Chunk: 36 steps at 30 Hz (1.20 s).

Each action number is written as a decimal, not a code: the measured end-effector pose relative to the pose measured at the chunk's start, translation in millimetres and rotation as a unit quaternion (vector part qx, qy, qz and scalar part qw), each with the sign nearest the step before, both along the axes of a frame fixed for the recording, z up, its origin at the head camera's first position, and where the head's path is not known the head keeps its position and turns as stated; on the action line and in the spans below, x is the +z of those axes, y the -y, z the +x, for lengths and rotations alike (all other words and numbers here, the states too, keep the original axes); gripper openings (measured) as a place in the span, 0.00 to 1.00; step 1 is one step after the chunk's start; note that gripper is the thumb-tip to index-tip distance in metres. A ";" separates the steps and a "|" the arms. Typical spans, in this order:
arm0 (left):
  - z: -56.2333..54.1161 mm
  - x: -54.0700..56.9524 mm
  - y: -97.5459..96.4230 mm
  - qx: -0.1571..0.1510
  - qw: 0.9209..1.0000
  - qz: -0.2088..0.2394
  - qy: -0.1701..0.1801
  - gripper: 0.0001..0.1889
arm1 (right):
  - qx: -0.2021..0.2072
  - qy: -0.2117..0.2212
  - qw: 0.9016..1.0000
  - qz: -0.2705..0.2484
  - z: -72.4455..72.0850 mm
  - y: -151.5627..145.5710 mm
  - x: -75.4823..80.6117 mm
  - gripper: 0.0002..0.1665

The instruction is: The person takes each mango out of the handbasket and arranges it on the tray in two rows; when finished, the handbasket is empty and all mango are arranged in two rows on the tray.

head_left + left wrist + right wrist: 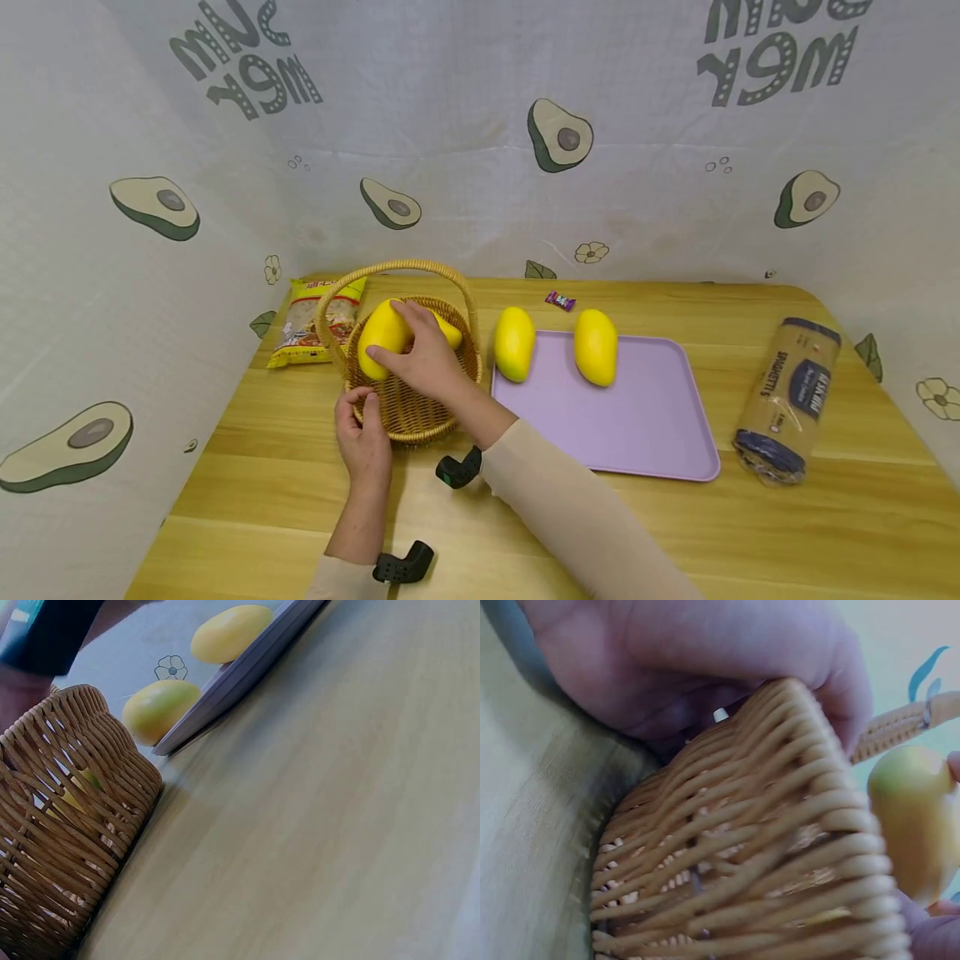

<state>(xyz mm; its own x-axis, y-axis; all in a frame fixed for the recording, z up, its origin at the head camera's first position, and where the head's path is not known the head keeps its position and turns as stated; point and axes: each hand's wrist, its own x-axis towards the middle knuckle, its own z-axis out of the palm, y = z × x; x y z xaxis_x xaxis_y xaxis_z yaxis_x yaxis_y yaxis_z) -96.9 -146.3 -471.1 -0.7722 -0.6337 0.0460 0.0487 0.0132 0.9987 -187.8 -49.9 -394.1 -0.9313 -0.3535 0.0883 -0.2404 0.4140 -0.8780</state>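
While the left hand grips the wicker basket, the right hand grasps 1 yellow mango.

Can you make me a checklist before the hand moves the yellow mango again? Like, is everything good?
1. Right hand has the held mango between thumb and fingers: ok.
2. Left hand holds the rim of the basket: ok.
3. Basket stands upright on the table: ok.
4. Basket has no other fruit inside: not ok, another yellow fruit is in there.
5. Tray has bare space: ok, beside its two mangoes.
6. Held mango has room to clear the handle: cannot tell.
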 end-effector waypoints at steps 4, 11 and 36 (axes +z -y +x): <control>0.0 0.0 1.1 -0.002 1.000 -0.003 0.008 0.10 | 0.014 -0.010 1.000 0.004 7.8 -9.9 7.9 0.47; -2.0 -1.4 1.9 0.000 1.000 -0.009 0.022 0.09 | 0.061 -0.032 0.997 0.045 25.3 -34.5 20.8 0.47; 1.1 -0.6 0.9 -0.009 1.000 0.010 0.004 0.12 | 0.081 0.015 0.995 0.056 67.1 -121.8 30.1 0.59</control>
<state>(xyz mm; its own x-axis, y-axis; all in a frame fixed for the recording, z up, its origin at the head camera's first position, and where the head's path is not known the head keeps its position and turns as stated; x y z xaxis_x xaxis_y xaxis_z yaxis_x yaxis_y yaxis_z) -95.9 -147.3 -471.7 -0.7841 -0.6200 0.0274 0.0403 -0.0068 0.9992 -120.8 71.8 -364.0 -0.8634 -0.5044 0.0122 -0.2853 0.4682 -0.8363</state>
